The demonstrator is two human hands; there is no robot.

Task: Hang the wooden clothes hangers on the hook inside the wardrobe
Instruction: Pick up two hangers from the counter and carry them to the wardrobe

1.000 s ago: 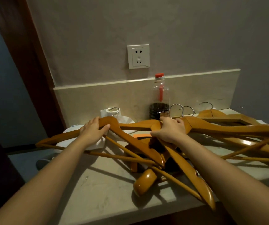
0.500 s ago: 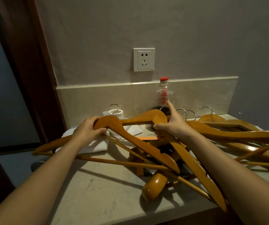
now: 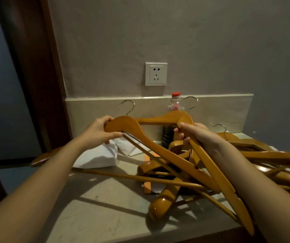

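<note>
My left hand (image 3: 100, 132) grips the top of one wooden hanger (image 3: 160, 151), whose metal hook (image 3: 128, 106) points up. My right hand (image 3: 196, 133) grips the top of a second wooden hanger (image 3: 216, 171); its hook (image 3: 191, 103) also points up. Both hangers are raised off a stone counter (image 3: 105, 207), their lower arms crossing over a pile of several more hangers (image 3: 272, 158) that lie on the counter at the centre and right. No wardrobe hook is in view.
A bottle with a red cap (image 3: 175, 109) stands against the backsplash behind the hangers. White folded cloth (image 3: 98, 156) lies at the left, an orange card (image 3: 147, 187) under the pile. A wall socket (image 3: 156, 74) sits above; a dark wooden frame (image 3: 41, 76) stands left.
Both hands have lifted their hangers up off the pile, so the two hooks now stand above the hands. The view has tilted and moved closer.
</note>
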